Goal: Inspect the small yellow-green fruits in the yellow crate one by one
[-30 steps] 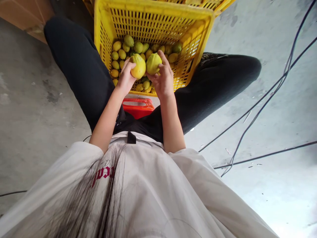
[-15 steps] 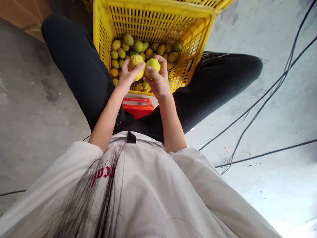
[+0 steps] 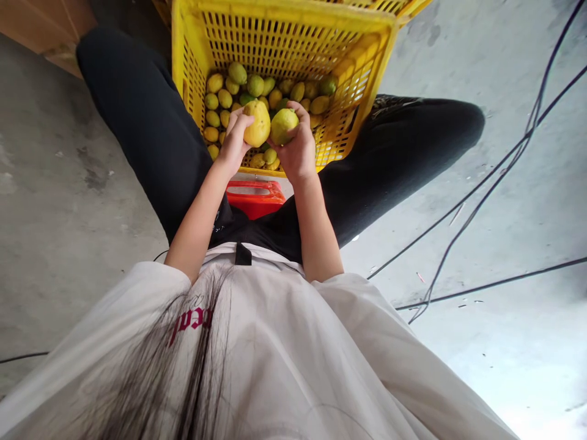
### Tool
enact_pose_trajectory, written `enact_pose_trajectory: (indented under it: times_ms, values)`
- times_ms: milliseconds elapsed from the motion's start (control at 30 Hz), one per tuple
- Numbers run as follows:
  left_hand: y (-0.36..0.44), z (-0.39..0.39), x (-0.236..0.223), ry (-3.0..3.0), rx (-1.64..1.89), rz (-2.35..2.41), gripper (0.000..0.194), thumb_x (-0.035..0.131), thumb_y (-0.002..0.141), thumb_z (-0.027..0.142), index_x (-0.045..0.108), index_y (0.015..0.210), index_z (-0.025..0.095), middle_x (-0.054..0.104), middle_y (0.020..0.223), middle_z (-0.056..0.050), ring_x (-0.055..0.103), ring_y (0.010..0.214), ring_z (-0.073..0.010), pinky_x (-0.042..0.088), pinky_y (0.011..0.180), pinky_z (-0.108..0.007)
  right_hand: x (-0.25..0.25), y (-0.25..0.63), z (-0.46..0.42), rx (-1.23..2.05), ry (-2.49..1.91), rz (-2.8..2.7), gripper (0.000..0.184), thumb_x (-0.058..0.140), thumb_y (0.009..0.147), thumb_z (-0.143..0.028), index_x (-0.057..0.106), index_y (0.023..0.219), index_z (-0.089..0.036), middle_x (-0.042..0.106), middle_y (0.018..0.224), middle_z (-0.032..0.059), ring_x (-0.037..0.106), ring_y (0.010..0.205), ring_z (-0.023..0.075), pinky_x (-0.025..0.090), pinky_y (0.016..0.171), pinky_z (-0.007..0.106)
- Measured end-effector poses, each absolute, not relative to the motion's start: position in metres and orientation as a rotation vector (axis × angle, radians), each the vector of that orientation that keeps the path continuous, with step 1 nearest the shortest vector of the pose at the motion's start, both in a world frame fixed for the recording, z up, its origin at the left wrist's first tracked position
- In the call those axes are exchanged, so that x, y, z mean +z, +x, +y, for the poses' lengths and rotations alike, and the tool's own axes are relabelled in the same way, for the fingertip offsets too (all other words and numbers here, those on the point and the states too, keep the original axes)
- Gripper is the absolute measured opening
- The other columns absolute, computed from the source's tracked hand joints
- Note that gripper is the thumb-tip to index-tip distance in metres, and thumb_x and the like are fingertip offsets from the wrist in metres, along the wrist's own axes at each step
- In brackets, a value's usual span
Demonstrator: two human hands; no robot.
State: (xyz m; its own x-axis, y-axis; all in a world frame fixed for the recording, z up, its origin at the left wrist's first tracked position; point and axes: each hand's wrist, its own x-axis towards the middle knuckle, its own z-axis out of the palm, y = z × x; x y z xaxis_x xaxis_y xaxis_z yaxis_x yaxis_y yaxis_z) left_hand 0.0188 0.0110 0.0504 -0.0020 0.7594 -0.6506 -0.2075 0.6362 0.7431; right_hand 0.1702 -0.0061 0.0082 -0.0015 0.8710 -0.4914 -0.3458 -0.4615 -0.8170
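Note:
Over the near part of a yellow plastic crate [image 3: 293, 27], my left hand [image 3: 235, 142] grips a large yellow lemon [image 3: 257, 124], its thumb lying along the fruit's near side. Close beside it, my right hand [image 3: 299, 145] is closed around a smaller, greener lemon [image 3: 283, 126], with fingers behind it. Inside the crate lie several more yellow and green lemons [image 3: 225, 98], partly hidden under my hands. Both held fruits are raised above the rest.
My dark-trousered legs flank the crate. A red plastic stool [image 3: 257, 208] shows between my thighs. Black cables [image 3: 486, 208] cross the grey floor [image 3: 458, 153] on the right, and a cardboard box [image 3: 46, 30] stands at the far left.
Both lemons have been turned in my hands, showing other sides. My left thumb has drawn back from across its lemon, and my right thumb has slid lower off the front of its fruit.

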Motion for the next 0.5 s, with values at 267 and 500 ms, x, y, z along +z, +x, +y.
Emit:
enact_pose_trajectory:
  times_ms: [267,500]
  values:
    - [0.010,0.008,0.046,0.617,0.648,1.338,0.070,0.067,0.099,0.077,0.042,0.164,0.064,0.077,0.146,0.022,0.015,0.180,-0.0172,0.043,0.138,-0.045,0.004,0.167,-0.009,1.573,-1.254,-0.661,0.073,0.095,0.065,-0.069,0.067,0.127,-0.044,0.076,0.130,-0.0020,0.062,0.141,0.0310,0.061,0.112,0.048]
    - [0.015,0.002,0.068,0.471,0.751,1.235,0.041,0.062,0.108,0.031,0.060,0.146,0.047,0.075,0.149,0.016,0.047,0.162,-0.0221,0.055,0.130,-0.040,0.014,0.162,-0.013,1.700,-1.236,-0.537,0.070,0.099,0.060,-0.075,0.061,0.110,-0.044,0.077,0.103,-0.0095,0.042,0.150,0.0243,0.046,0.120,0.050]
